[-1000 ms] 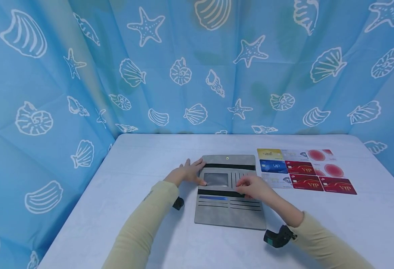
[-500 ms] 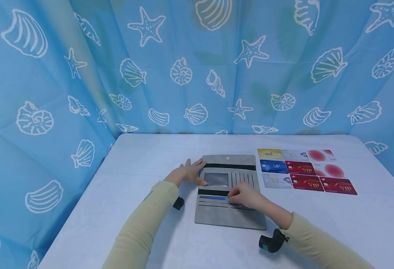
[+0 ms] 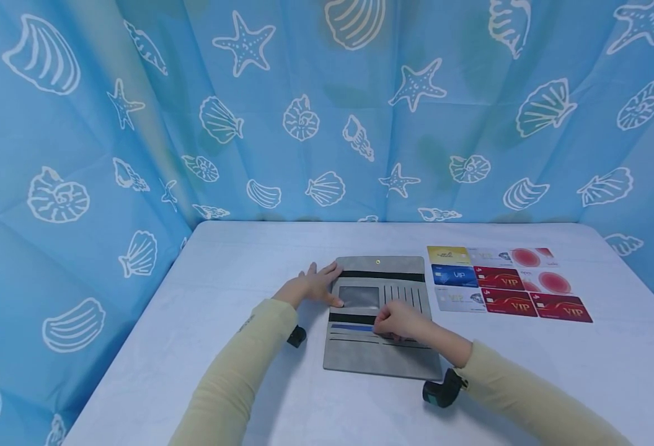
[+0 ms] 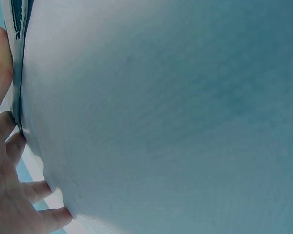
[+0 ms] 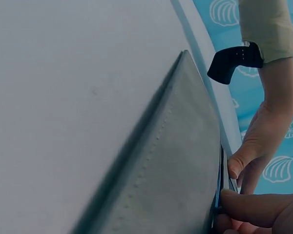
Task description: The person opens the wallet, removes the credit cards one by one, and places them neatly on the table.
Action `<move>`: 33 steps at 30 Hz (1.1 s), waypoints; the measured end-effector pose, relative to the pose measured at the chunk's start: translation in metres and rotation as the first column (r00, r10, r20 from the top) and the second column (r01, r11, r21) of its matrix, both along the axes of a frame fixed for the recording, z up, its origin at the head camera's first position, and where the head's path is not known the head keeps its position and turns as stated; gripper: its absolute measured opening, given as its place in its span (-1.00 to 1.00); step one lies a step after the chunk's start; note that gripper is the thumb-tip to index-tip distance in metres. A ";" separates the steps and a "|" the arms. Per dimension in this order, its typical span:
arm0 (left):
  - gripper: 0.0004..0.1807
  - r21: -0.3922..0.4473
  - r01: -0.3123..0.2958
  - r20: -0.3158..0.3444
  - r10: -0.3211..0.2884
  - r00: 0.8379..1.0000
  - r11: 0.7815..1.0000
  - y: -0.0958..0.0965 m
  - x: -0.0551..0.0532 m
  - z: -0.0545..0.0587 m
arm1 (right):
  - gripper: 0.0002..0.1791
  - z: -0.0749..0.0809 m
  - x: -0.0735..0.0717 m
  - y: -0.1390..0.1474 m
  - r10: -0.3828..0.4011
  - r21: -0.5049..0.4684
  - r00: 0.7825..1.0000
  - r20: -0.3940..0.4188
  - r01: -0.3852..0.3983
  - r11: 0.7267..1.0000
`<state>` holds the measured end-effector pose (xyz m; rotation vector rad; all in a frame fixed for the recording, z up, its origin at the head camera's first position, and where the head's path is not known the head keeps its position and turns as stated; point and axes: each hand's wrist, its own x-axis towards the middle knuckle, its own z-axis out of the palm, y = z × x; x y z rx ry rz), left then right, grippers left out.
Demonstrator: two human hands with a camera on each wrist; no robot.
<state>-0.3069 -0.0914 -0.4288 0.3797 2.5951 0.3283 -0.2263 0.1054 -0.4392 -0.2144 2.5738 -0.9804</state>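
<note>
A grey long wallet [image 3: 382, 362] lies unfolded on the table, with card slots, a clear window and black bands. My left hand [image 3: 311, 288] rests on its left edge, fingers spread and thumb beside the window. In the left wrist view its fingertips [image 4: 63, 217] touch the white surface. A blue card [image 3: 349, 327] shows as a narrow strip in the top left slot of the wallet's lower half. My right hand [image 3: 403, 319] pinches the right end of that card between thumb and fingers. In the right wrist view the thumb [image 5: 244, 204] is right at the slot's edge; the fingertips are partly hidden.
Right of the wallet, several cards lie in rows on the white table [image 3: 237, 260]: a gold card [image 3: 448, 255], a blue VIP card [image 3: 454, 276], red VIP cards [image 3: 561, 307] and pale ones. A blue shell-patterned curtain [image 3: 304, 155] hangs behind.
My right hand has moved left and down from the vertical slots to the blue card's right end. The left hand, wallet and laid-out cards have stayed in place.
</note>
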 end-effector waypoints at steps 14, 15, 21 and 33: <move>-0.02 -0.014 -0.011 0.006 0.011 1.000 1.000 0.001 0.000 0.001 | -0.76 0.015 -0.009 -0.009 0.075 0.142 0.995 0.071 -0.085 0.986; -0.02 -0.013 -0.012 0.008 0.012 1.000 1.000 0.001 0.000 0.001 | -0.76 0.016 -0.010 -0.009 0.080 0.148 0.994 0.074 -0.091 0.985; -0.01 -0.010 -0.015 0.010 0.015 1.000 1.000 0.000 0.001 0.001 | -0.74 0.016 -0.012 -0.010 0.111 0.184 0.990 0.087 -0.125 0.975; -0.03 -0.015 0.016 -0.004 -0.016 1.000 1.000 -0.002 0.003 0.003 | -0.72 0.011 -0.011 -0.008 0.131 0.154 0.990 0.047 -0.137 0.979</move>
